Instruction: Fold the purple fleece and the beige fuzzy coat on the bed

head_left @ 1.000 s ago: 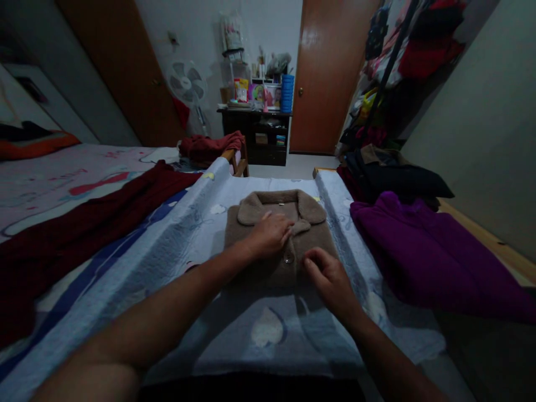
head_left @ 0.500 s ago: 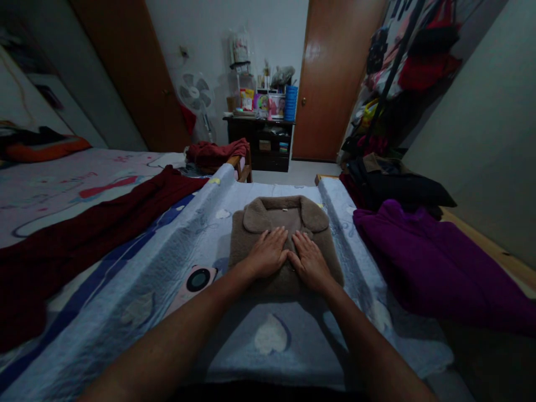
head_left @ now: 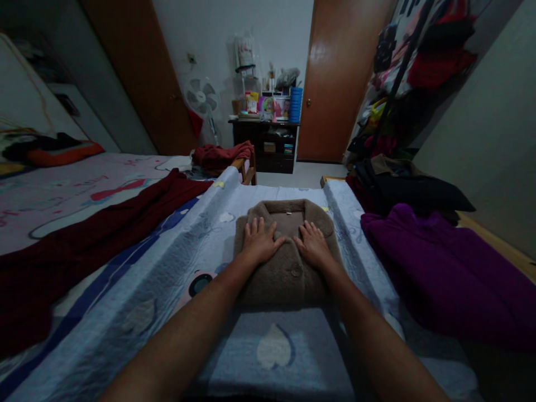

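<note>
A brown fleecy coat (head_left: 276, 282), folded into a neat block with its collar at the far end, lies on the pale blue bedspread (head_left: 234, 357). Flat on the left side of its front, near the collar, rests my left hand (head_left: 260, 241), fingers spread. My right hand (head_left: 315, 245) lies flat on the right side, its fingers stretched toward the collar. The two thumbs point at each other with a small gap between them. One large round button shows on the coat below my hands. Partly behind my left forearm is a pink phone (head_left: 200, 283).
To the right lies a folded purple garment (head_left: 444, 268), with dark folded clothes (head_left: 419, 187) behind it. A dark red garment (head_left: 125, 223) stretches across the bed at left. Farther off stand a fan (head_left: 201, 97) and a dark cabinet (head_left: 263, 148).
My hands have moved apart from the coat's middle, the left one outward with its fingers spreading. The button is now uncovered. The whole view has shifted slightly.
</note>
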`<move>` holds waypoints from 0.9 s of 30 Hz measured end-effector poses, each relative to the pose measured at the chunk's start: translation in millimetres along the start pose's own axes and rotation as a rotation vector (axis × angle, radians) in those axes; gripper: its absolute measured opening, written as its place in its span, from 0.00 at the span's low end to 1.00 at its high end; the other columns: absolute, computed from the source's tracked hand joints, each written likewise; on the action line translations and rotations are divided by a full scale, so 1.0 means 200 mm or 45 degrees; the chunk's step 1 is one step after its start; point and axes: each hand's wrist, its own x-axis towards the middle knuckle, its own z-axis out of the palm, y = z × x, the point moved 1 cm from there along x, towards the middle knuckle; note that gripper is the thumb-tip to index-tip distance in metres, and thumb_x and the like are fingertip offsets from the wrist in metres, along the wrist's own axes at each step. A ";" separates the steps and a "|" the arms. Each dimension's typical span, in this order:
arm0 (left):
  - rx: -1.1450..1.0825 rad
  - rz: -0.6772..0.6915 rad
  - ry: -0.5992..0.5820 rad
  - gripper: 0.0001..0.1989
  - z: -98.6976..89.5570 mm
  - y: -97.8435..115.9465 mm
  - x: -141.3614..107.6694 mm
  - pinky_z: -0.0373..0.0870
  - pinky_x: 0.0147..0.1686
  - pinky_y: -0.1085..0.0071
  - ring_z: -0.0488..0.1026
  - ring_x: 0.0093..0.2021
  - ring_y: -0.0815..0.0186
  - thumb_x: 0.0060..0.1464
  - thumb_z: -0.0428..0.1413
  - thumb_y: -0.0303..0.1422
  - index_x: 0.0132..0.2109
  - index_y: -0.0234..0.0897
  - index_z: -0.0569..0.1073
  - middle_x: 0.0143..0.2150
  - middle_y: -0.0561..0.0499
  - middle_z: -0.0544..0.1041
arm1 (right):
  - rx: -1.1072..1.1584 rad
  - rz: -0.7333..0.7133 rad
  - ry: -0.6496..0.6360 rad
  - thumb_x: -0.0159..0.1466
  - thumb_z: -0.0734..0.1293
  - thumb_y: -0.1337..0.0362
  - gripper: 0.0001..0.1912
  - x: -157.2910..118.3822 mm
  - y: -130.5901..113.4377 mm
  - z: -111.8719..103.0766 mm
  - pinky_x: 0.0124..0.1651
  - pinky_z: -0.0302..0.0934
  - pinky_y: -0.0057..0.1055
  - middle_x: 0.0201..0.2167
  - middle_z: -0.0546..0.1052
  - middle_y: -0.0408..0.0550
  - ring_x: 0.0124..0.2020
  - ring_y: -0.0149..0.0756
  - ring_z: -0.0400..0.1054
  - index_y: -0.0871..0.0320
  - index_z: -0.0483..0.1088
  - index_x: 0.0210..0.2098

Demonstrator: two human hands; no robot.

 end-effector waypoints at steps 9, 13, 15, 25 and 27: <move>0.036 -0.123 -0.077 0.32 -0.15 0.11 0.19 0.44 0.65 0.51 0.44 0.71 0.47 0.64 0.41 0.44 0.69 0.33 0.53 0.71 0.34 0.52 | 0.012 -0.021 0.129 0.68 0.54 0.62 0.22 0.25 -0.01 -0.18 0.59 0.55 0.36 0.56 0.71 0.61 0.58 0.44 0.64 0.66 0.66 0.56; 0.042 -0.166 0.017 0.34 -0.08 0.15 0.28 0.44 0.66 0.53 0.43 0.71 0.45 0.62 0.46 0.42 0.69 0.27 0.53 0.71 0.30 0.49 | -0.023 0.111 0.267 0.68 0.56 0.62 0.22 0.39 0.00 -0.15 0.61 0.51 0.36 0.58 0.69 0.61 0.60 0.44 0.60 0.66 0.63 0.58; 0.061 -0.143 0.054 0.34 -0.02 0.15 0.29 0.43 0.66 0.51 0.42 0.71 0.43 0.60 0.48 0.42 0.69 0.28 0.54 0.71 0.30 0.49 | -0.048 0.175 0.252 0.68 0.56 0.60 0.24 0.41 0.01 -0.10 0.62 0.50 0.38 0.60 0.66 0.63 0.62 0.45 0.57 0.67 0.61 0.59; 0.162 -0.077 0.066 0.33 0.10 0.15 0.31 0.34 0.65 0.42 0.39 0.71 0.41 0.59 0.49 0.41 0.68 0.36 0.57 0.71 0.37 0.51 | -0.190 0.223 0.090 0.69 0.54 0.52 0.36 0.39 0.06 0.10 0.68 0.38 0.44 0.71 0.46 0.59 0.70 0.48 0.39 0.69 0.49 0.68; 0.225 0.066 0.061 0.30 0.10 0.16 0.34 0.29 0.66 0.46 0.39 0.72 0.47 0.61 0.46 0.38 0.68 0.34 0.58 0.71 0.38 0.51 | -0.216 0.230 0.087 0.69 0.53 0.51 0.36 0.40 0.05 0.11 0.68 0.37 0.46 0.71 0.45 0.58 0.71 0.49 0.38 0.68 0.48 0.69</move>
